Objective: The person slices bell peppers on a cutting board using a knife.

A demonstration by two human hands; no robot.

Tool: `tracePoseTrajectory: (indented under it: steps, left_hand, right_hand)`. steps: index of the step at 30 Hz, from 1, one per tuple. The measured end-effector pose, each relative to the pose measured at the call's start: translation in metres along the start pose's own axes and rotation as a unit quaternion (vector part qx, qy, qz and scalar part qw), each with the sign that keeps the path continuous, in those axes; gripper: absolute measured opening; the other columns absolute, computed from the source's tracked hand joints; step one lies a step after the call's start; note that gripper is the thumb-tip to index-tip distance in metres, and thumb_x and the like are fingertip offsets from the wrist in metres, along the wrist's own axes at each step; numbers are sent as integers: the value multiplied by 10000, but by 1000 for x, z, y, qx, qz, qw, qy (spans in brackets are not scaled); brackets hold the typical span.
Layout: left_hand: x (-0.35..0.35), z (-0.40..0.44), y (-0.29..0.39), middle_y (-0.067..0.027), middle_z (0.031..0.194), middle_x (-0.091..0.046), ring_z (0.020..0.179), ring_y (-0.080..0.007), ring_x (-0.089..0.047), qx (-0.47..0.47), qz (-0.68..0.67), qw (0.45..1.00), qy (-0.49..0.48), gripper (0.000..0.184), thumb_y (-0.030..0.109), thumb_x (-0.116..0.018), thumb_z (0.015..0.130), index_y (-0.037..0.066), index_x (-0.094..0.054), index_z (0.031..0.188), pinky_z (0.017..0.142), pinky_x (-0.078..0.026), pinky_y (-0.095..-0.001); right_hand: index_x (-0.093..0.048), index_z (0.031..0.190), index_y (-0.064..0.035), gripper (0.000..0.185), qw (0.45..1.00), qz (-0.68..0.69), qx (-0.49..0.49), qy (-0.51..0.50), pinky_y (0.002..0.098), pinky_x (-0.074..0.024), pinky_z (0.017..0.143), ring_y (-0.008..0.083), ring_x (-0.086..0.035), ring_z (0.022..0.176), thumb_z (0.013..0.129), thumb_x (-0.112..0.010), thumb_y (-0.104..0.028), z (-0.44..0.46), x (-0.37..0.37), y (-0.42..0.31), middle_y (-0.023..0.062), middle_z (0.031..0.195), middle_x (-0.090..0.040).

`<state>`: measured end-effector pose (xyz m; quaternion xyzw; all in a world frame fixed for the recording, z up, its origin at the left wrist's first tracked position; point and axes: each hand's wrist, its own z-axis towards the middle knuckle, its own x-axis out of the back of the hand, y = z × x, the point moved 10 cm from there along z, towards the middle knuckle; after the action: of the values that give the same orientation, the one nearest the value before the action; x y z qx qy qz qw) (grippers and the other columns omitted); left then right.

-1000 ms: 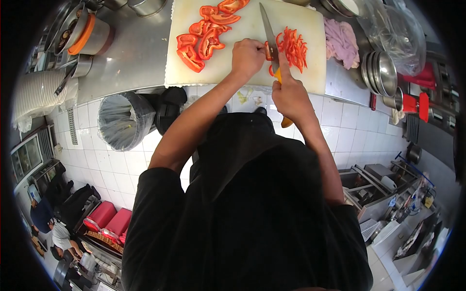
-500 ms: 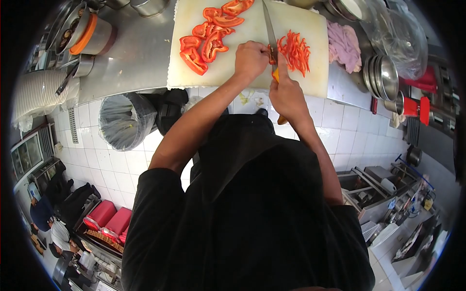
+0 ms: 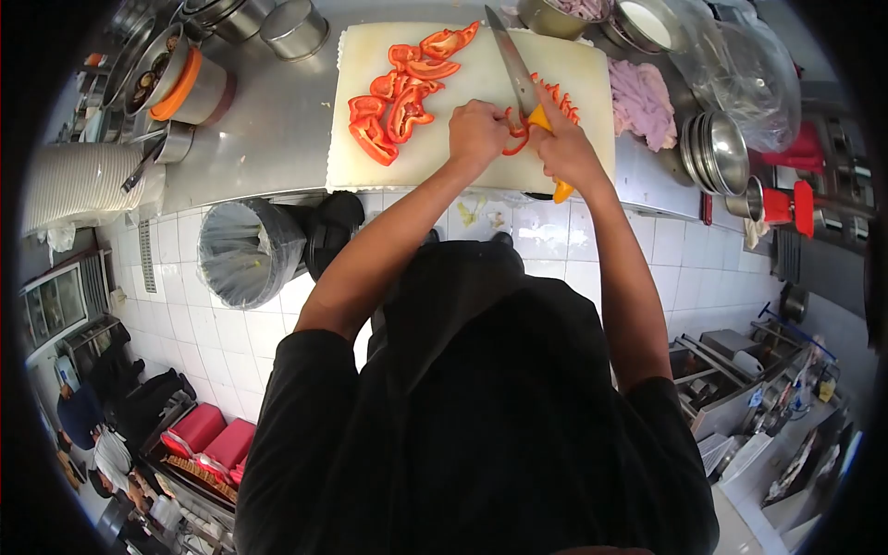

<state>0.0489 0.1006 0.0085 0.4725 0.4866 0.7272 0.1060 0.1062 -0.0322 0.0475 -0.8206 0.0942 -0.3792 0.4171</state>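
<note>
Some bare board edge shows, right grip clasping knife, left grip pinching pepper.

White-tiled floor, steel counter

Yellow-handled knife slanted between larger red pepper pieces, left, and thin strips, right.

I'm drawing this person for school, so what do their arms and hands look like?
Both sleeves are plain black and short, leaving the forearms bare. The left hand and right hand wear no gloves, and no watch or bracelet shows. Rings would be too small to tell.
</note>
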Motion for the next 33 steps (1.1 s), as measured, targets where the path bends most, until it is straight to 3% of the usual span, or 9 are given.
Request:
tracePoseTrajectory:
  steps: [5,8,10,14,17,22,25,30,33]
  left_hand:
    - [19,-16,2,-165,811,-704,706,-310,-676,8,-29,999,12,221,220,-691,789,48,-759,910,683,-538,-385]
    - [33,-49,19,-156,887,-676,758,-313,-667,-45,50,998,-6,239,203,-729,778,60,-751,969,717,-534,-391]
    - [30,-62,19,-159,903,-634,827,-329,-655,-62,72,995,-15,216,172,-715,782,55,-742,962,758,-530,-421]
    - [21,-61,22,-151,874,-614,834,-338,-651,-77,117,990,-24,165,138,-698,786,51,-730,922,757,-530,-444]
    - [19,-50,25,-147,879,-625,809,-345,-656,-78,145,986,-35,135,149,-691,791,52,-718,881,738,-533,-447]
    - [0,-21,30,-149,866,-642,786,-350,-650,-118,149,982,-19,177,173,-694,794,61,-730,925,718,-527,-445]
    - [4,-13,35,-161,877,-644,803,-350,-649,-122,154,980,-22,182,166,-683,793,69,-734,937,728,-532,-446]
    - [63,46,43,-178,916,-656,846,-348,-654,-158,199,965,69,209,156,-665,792,75,-737,970,777,-536,-446]
    - [85,107,37,-167,1001,-673,941,-348,-654,-164,235,955,76,295,191,-658,779,88,-731,1046,866,-528,-428]
  right_hand:
    - [-275,1535,-196,656,999,8,25,23,362,-502,609,224,-581,542,919,-501,-166,-26,16,-16,169,795,-642]
    - [-275,1532,-197,658,998,31,33,39,371,-503,676,260,-606,620,921,-516,-163,-43,16,-1,202,828,-651]
    - [-262,1533,-199,665,998,57,-23,6,382,-501,734,299,-638,702,922,-522,-160,-61,9,-3,239,863,-656]
    - [-234,1539,-206,675,999,43,28,6,434,-485,788,432,-652,821,926,-511,-150,-67,-16,10,297,867,-646]
    - [-245,1549,-265,667,998,51,32,20,320,-479,523,140,-509,507,953,-512,-129,-62,-29,26,71,674,-531]
    - [-252,1546,-267,669,995,52,43,69,333,-477,522,149,-505,496,952,-506,-95,-70,-11,31,75,665,-538]
    - [-243,1535,-225,671,997,37,-6,73,450,-502,767,443,-659,823,931,-515,-117,-80,3,26,283,882,-660]
    - [-237,1534,-204,679,999,25,2,21,483,-499,723,465,-642,766,927,-529,-115,-95,-15,18,284,803,-652]
    - [-221,1534,-200,693,996,0,81,29,510,-496,725,481,-633,772,921,-530,-108,-95,-40,8,303,795,-646]
